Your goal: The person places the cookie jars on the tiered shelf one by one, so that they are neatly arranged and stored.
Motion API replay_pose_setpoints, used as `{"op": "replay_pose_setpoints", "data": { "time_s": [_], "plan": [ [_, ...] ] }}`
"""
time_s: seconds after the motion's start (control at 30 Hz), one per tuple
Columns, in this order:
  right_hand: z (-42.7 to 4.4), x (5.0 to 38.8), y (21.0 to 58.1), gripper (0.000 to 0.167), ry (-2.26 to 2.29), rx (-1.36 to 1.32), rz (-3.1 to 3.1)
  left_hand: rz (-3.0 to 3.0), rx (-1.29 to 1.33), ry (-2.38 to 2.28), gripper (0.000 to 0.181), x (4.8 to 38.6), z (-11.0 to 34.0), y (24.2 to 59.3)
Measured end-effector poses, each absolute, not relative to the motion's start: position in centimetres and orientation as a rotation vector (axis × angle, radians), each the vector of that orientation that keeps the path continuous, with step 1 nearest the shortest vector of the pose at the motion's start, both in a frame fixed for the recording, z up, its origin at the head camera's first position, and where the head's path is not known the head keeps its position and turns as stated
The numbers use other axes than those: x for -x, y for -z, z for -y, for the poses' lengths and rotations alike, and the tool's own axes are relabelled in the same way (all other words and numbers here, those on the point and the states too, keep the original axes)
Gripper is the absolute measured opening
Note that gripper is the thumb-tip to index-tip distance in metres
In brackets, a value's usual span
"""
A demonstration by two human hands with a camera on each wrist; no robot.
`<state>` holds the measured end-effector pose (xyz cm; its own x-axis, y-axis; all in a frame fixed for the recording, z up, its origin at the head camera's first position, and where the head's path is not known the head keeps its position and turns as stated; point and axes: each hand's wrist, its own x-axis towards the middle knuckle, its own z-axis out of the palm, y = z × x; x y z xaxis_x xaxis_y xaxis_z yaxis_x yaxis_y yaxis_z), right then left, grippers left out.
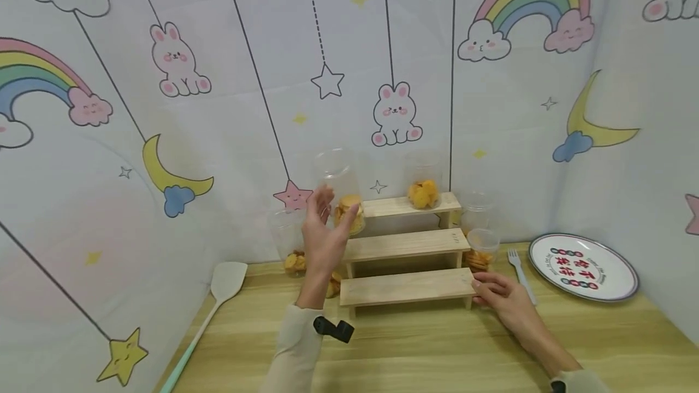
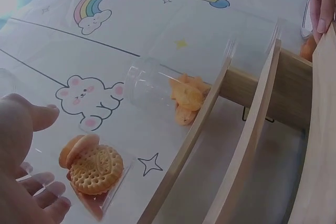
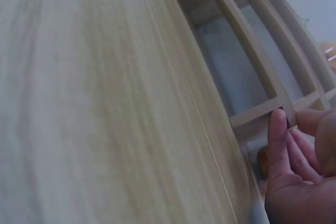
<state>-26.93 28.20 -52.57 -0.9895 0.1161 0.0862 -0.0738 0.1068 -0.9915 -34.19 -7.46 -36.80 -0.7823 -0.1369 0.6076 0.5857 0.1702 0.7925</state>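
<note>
A clear jar of round biscuits (image 1: 349, 214) stands at the left end of a three-tier wooden rack (image 1: 406, 287). My left hand (image 1: 324, 238) is at this jar, thumb and fingers spread wide; in the left wrist view the biscuits (image 2: 97, 170) show just past the fingertips. Whether the fingers touch the clear wall is hard to see. At the rack's other end my right hand (image 1: 505, 305) pinches the right edge of the lowest tier, thumb and fingers on either side of the board in the right wrist view. A jar of orange chips (image 1: 423, 193) stands on the top tier.
A clear jar with snacks (image 1: 295, 262) stands left of the rack, and another snack jar (image 1: 480, 250) is on the right. A white spatula (image 1: 228, 281) lies at left. A fork (image 1: 521, 275) and a patterned plate (image 1: 584, 259) are at right, before the printed backdrop.
</note>
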Motion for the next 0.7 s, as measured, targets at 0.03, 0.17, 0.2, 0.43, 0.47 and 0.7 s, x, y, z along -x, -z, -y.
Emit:
{"op": "replay_pose_setpoints", "data": {
  "time_s": [0.03, 0.17, 0.2, 0.43, 0.47, 0.7],
  "plan": [
    [-28.2, 26.9, 52.6, 0.054, -2.012, 0.041, 2.219, 1.898, 0.417, 1.672, 0.075, 34.6, 7.1, 36.8],
    [-28.1, 27.0, 52.6, 0.052, -2.012, 0.050, 2.205, 1.927, 0.379, 1.686, 0.078, 35.9, 5.8, 36.5],
    [-28.1, 27.0, 52.6, 0.051, -2.012, 0.055, 2.205, 1.933, 0.366, 1.688, 0.079, 36.3, 5.6, 36.5],
    [-27.9, 27.0, 52.6, 0.052, -2.019, 0.078, 2.208, 1.983, 0.262, 1.691, 0.080, 38.7, 4.3, 36.6],
    [-27.9, 27.0, 52.6, 0.052, -2.018, 0.081, 2.210, 1.986, 0.262, 1.687, 0.080, 39.0, 4.1, 36.7],
    [-28.1, 26.9, 52.5, 0.053, -2.004, 0.096, 2.225, 2.028, 0.284, 1.556, 0.079, 40.3, 2.7, 37.1]
  ]
}}
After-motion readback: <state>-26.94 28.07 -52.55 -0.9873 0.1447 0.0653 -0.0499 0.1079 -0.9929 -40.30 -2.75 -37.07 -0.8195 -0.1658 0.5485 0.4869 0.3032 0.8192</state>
